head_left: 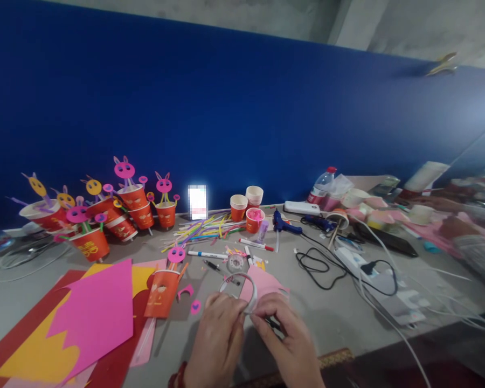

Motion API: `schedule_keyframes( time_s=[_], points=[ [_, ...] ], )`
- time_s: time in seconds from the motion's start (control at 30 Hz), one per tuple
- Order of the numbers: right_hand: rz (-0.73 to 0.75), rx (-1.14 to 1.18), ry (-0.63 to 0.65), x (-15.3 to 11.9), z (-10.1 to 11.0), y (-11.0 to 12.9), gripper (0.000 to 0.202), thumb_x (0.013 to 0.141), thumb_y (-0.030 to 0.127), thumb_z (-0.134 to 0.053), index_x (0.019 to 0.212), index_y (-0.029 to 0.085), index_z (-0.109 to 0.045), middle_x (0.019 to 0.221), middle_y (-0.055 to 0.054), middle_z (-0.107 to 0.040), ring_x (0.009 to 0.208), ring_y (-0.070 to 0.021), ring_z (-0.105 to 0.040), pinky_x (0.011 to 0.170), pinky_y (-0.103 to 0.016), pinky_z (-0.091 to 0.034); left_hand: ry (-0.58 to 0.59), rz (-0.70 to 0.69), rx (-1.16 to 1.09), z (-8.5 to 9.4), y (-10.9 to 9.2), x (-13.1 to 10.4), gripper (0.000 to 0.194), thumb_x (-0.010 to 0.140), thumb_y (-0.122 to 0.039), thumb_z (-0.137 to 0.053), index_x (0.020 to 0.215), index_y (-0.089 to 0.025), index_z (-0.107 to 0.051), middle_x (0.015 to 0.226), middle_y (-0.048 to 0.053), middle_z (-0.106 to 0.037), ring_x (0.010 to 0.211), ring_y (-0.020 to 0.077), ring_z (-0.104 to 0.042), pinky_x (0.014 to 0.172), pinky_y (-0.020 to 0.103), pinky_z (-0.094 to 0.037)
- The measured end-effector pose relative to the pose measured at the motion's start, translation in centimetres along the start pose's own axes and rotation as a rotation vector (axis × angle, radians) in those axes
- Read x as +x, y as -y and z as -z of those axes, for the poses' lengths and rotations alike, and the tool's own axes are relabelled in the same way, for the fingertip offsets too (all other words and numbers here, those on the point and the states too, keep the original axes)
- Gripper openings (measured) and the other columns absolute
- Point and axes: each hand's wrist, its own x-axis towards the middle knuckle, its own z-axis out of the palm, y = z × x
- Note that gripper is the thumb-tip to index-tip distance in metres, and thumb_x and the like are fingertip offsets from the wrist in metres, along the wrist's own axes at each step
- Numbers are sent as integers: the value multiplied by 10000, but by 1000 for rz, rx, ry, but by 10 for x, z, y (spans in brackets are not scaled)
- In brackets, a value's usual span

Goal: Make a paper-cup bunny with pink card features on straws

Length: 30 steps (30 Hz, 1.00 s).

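Both hands meet at a thin whitish roll of tape [254,291], held upright above the front of the desk. My left hand [218,334] grips its lower left edge with curled fingers. At the lower right edge, the thumb and forefinger of my right hand [286,334] are pinched together; any tape end between them is too small to make out. A dark slim object [273,323] shows by the right palm, partly hidden. Pink paper [262,285] lies behind the roll. To the left are an orange paper cup with a pink face [161,293] and small pink cutouts [195,307].
Coloured paper sheets [101,318] cover the left side. Decorated cups [91,245] stand behind them. Pipe cleaners [202,230], paper cups [238,207] and a blue glue gun [285,223] lie farther back. At right are a power strip [372,280], cables and another person's sleeve [477,253].
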Motion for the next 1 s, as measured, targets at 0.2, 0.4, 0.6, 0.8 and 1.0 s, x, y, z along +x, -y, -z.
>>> schedule_keyframes(
  time_s=[0.2, 0.4, 0.6, 0.8, 1.0],
  points=[
    [34, 95, -95, -8, -10, 2, 132, 939, 259, -592, 812, 229, -609, 785, -26, -610, 767, -188, -603, 700, -277, -503, -97, -28, -24, -6, 0, -8, 237, 961, -142, -452, 1150, -251, -544, 962, 47, -734, 902, 200, -689, 834, 338, -539],
    [-82, 235, -379, -21, 5, -10, 166, 950, 261, -564, 788, 238, -537, 801, -27, -555, 775, -196, -573, 710, -300, -523, -123, 288, -131, -1, 16, -19, 186, 983, -226, -455, 1101, -258, -594, 1022, 55, -722, 889, 197, -690, 710, 296, -573],
    [76, -116, -67, -15, 50, -19, 283, 930, 276, -587, 1207, 278, -644, 1147, -99, -690, 1195, -314, -586, 1012, -466, -491, 164, -38, -142, 13, 2, 3, 212, 921, -129, -482, 1026, -253, -617, 878, 24, -726, 854, 194, -668, 971, 418, -491],
    [175, -201, 206, -8, 56, -32, 567, 938, 173, -567, 1463, 323, -413, 904, 4, -748, 949, -212, -723, 1091, -434, -451, 292, -14, -234, 0, -2, 8, 245, 952, -117, -440, 1060, -247, -618, 967, 49, -707, 966, 192, -643, 1057, 435, -431],
    [280, -502, 57, -2, 82, -80, 386, 937, 194, -552, 1316, 254, -588, 1051, -89, -749, 1163, -309, -631, 954, -453, -540, 129, 160, 26, 14, 48, -12, 301, 960, -188, -504, 1246, -264, -559, 1205, 79, -649, 1163, 231, -582, 1007, 418, -487]
  ],
)
